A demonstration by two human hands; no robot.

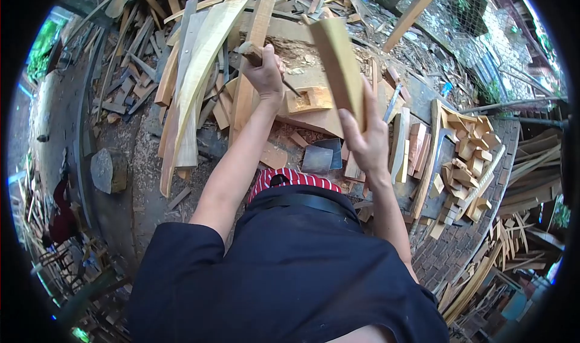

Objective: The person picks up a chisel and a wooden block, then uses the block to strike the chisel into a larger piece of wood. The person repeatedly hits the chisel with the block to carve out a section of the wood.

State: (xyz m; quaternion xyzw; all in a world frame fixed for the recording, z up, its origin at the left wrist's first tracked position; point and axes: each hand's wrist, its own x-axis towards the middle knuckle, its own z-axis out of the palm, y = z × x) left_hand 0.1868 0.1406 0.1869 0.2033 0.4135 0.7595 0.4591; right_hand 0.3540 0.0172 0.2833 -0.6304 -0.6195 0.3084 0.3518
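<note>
My left hand is wrapped round the wooden handle of a chisel. The chisel slants down, its tip right at a small pale wood block with a hollow cut in it. That block lies on a larger wooden work surface. My right hand grips the lower end of a thick squared wooden mallet, raised upright to the right of the chisel and slightly blurred. Wood chips lie scattered behind the small block.
Long planks lean at the left, near a stump. Small cut blocks are heaped at the right, beside a long wooden strip. A dark flat piece lies close before my waist. Offcuts litter the ground.
</note>
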